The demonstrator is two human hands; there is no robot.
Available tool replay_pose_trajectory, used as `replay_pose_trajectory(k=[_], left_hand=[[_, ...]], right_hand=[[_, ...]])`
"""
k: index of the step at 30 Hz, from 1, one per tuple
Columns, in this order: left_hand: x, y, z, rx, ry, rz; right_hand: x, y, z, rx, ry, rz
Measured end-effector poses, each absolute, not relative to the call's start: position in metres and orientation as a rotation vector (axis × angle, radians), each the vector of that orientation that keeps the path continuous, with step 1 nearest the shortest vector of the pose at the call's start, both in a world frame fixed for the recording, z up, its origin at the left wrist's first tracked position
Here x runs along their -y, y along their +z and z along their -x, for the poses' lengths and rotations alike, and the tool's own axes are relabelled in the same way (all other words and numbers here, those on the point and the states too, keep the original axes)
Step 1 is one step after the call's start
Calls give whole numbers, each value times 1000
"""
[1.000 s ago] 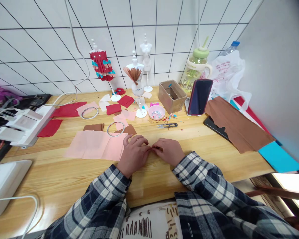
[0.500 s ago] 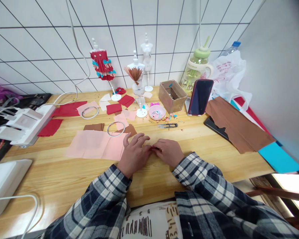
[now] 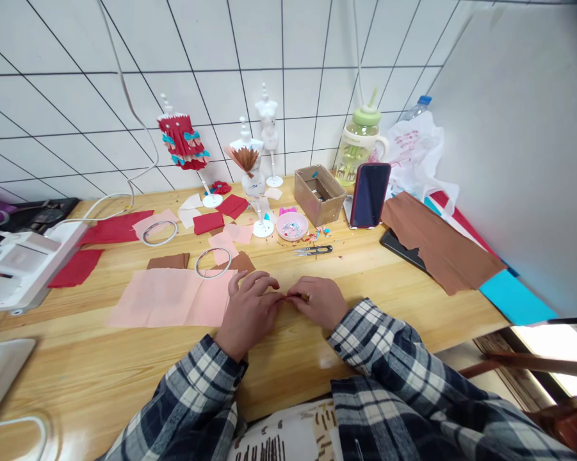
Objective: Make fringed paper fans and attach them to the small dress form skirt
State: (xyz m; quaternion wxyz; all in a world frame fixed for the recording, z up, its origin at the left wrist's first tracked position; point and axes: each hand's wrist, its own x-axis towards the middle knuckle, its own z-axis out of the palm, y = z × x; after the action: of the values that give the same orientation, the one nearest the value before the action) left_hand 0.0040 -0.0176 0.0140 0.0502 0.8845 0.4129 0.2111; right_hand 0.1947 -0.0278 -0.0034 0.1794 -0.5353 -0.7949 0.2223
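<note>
My left hand (image 3: 250,310) and my right hand (image 3: 318,299) meet just above the wooden table, fingertips almost touching. Between them they pinch a small reddish-brown folded piece (image 3: 285,298), most of it covered by the fingers, so I cannot tell whether it is cloth or paper. Both hands have thumb and index finger pressed together; the outer fingers of the left one are raised. Close to my left hand lie a wide pink sheet (image 3: 158,298) and a silver ring (image 3: 213,262). Beyond my right hand rest black thread snips (image 3: 314,251).
Small white dress forms stand at the back, one in a red ruffled dress (image 3: 182,142), another bearing a brown pleated fan (image 3: 246,159). A pink dish (image 3: 292,226) of beads sits by a cardboard box (image 3: 319,194). A propped phone (image 3: 371,195) and brown sheet (image 3: 437,240) are to the right.
The camera view has shifted, so the table items appear further left and mostly a little lower. Both hands keep pinching the small piece, with the fingertips slightly further apart.
</note>
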Motion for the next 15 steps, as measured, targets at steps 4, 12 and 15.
replay_pose_trajectory(k=[4,12,15], left_hand=[[11,11,2,-1296,700,-2535],[3,1,10,-1208,834,-2336],[3,-2,12,-1224,839,-2259]], right_hand=[[20,-4,-213,2125,532,1513],[2,-7,-244,2139,145,1855],[-1,-5,-233,2231,70,1908]])
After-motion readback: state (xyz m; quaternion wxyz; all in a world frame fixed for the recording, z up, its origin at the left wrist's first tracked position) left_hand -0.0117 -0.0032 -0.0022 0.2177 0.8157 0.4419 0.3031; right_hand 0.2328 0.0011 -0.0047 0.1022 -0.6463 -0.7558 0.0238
